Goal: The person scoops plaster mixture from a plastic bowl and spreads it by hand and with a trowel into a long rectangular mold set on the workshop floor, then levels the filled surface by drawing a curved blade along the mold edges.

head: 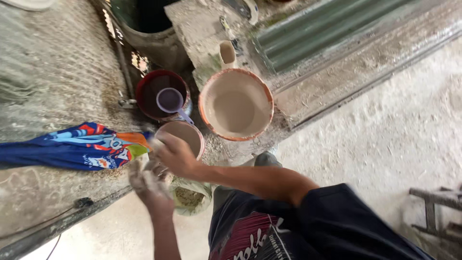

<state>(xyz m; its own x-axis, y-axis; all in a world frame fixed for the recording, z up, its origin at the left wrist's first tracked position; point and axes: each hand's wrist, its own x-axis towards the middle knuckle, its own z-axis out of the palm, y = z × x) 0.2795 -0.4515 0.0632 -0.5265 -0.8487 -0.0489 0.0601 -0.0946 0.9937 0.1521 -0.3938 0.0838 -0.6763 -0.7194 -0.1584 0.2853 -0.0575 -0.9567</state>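
Note:
My right hand reaches across from the right and rests on the near rim of a small bucket that holds beige liquid. Whether its fingers grip the rim is unclear. My left hand, blurred and coated in pale residue, is just below and to the left of it, above a crumpled greenish bag on the floor. Nothing shows in the left hand. A large orange-rimmed bucket with beige liquid stands just beyond.
A dark red bucket holds a purple scoop. A blue patterned folded cloth lies on the grey slab at left. A dark barrel, a pale cup and a green corrugated sheet lie behind. A metal frame stands at right.

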